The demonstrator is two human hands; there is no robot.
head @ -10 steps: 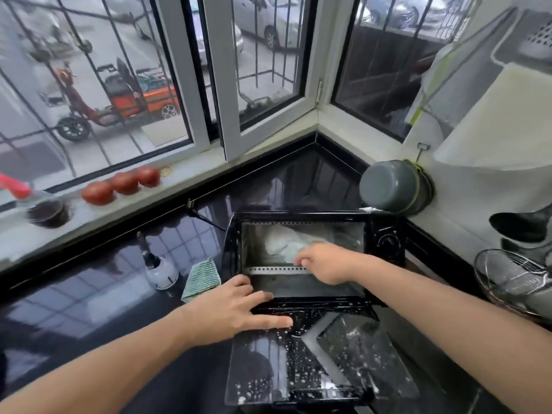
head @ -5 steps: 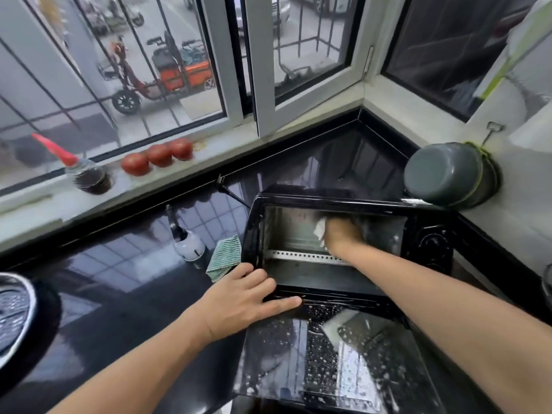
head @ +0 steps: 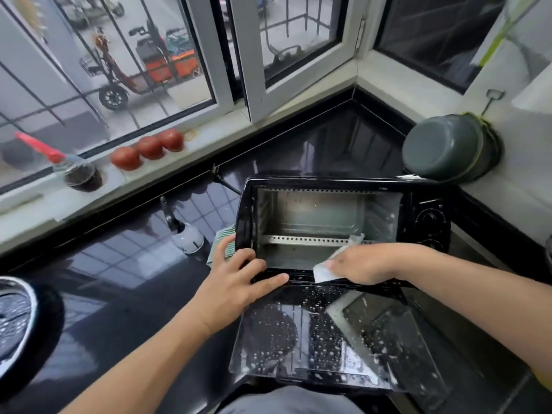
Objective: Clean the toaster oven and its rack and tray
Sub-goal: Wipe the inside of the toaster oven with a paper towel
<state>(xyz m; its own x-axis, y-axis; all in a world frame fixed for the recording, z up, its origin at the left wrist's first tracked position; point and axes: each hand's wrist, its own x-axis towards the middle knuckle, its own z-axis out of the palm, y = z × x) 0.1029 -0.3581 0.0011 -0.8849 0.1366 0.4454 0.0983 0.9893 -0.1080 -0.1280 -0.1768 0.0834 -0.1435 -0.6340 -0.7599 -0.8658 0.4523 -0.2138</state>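
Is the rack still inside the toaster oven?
No, the toaster oven cavity shows only bare metal walls and floor.

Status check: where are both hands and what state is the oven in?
Left hand flat, bracing black toaster oven at front left corner. Right hand holds pale cloth at cavity's front sill. Glass door down, soap-flecked. Nothing blocking.
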